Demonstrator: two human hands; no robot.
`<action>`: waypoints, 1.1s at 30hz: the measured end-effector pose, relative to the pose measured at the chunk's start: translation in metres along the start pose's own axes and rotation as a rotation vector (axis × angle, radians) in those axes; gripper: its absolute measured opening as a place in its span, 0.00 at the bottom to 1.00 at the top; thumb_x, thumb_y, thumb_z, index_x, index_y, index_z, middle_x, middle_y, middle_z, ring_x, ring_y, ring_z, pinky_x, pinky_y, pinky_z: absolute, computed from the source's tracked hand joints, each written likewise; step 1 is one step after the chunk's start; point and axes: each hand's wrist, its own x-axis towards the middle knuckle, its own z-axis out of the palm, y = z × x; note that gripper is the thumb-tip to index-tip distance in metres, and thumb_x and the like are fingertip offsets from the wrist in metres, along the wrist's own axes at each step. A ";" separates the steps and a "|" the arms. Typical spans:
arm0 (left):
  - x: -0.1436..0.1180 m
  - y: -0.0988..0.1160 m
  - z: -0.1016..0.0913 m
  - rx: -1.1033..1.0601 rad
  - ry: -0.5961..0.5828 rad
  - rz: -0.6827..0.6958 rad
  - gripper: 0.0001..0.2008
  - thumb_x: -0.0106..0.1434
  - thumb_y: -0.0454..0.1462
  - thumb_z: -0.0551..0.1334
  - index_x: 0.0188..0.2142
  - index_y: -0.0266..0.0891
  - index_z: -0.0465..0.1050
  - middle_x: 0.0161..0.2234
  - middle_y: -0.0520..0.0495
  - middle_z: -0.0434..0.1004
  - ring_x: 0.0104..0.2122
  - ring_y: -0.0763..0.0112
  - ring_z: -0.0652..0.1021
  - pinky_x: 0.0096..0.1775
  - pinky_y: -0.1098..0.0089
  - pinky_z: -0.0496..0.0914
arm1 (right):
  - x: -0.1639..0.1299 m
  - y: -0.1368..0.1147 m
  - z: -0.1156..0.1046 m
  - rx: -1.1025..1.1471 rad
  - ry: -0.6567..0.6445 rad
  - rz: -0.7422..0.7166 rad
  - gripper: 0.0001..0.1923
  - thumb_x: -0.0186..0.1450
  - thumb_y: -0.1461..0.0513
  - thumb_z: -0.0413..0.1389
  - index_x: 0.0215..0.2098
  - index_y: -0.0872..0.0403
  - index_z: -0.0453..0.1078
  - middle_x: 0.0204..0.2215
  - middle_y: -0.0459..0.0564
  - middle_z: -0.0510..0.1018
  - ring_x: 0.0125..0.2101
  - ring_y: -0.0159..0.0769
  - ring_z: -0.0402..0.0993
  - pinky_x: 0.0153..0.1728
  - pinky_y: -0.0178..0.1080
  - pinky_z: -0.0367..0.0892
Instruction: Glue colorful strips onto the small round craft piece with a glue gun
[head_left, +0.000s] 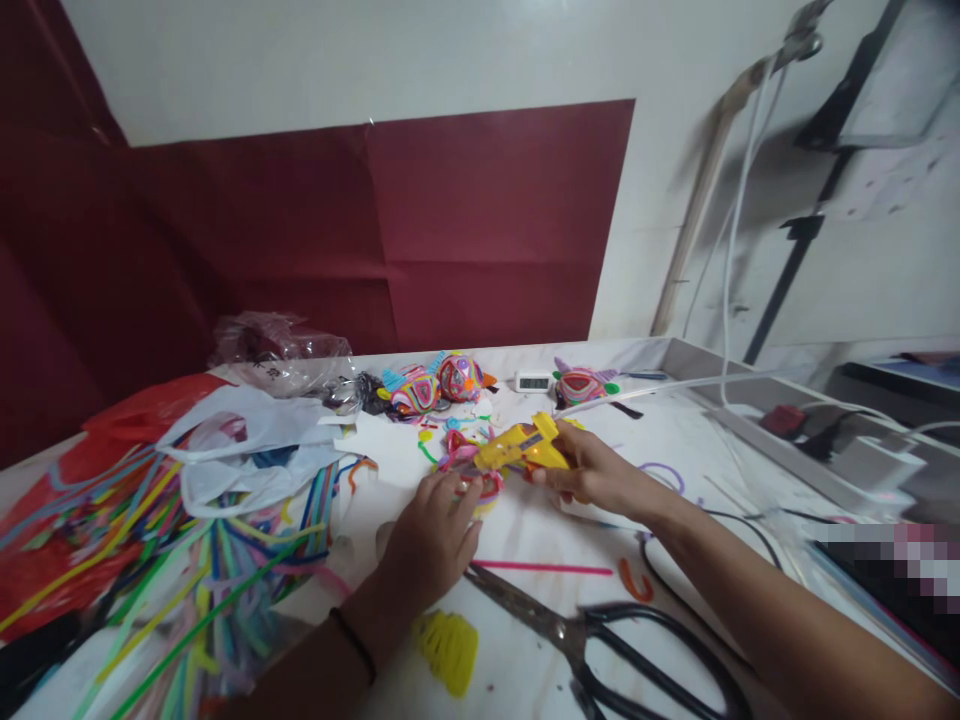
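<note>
My right hand is wrapped round the handle of a yellow hot glue gun. A long clear glue stick runs out of its back end to the right. The gun's nozzle points left, at a small pink, red and yellow pipe-cleaner piece. My left hand has its fingers closed on that piece and partly covers it. Whether the nozzle touches the piece, I cannot tell. In front of my hands lie black-handled scissors, a pink pipe cleaner and a coiled yellow pipe cleaner.
Three colourful pipe-cleaner figures, one of them a striped figure, stand at the back beside a small digital clock. Bundled pipe cleaners and plastic bags cover the left side. A grey tray edge and cables run along the right.
</note>
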 end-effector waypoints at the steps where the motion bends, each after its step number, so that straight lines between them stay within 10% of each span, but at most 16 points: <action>1: 0.000 0.000 0.000 0.001 0.000 -0.002 0.19 0.63 0.34 0.57 0.53 0.31 0.68 0.46 0.34 0.67 0.46 0.55 0.68 0.44 0.57 0.73 | 0.000 0.000 0.000 0.003 -0.002 -0.002 0.22 0.55 0.51 0.62 0.38 0.53 0.59 0.29 0.43 0.70 0.19 0.25 0.62 0.18 0.32 0.59; 33: -0.001 0.000 0.002 0.010 0.020 -0.008 0.19 0.63 0.34 0.57 0.53 0.32 0.68 0.46 0.34 0.66 0.46 0.55 0.68 0.44 0.58 0.73 | 0.002 0.010 0.000 -0.147 0.028 -0.057 0.16 0.58 0.55 0.58 0.39 0.53 0.60 0.30 0.43 0.67 0.24 0.29 0.61 0.22 0.32 0.59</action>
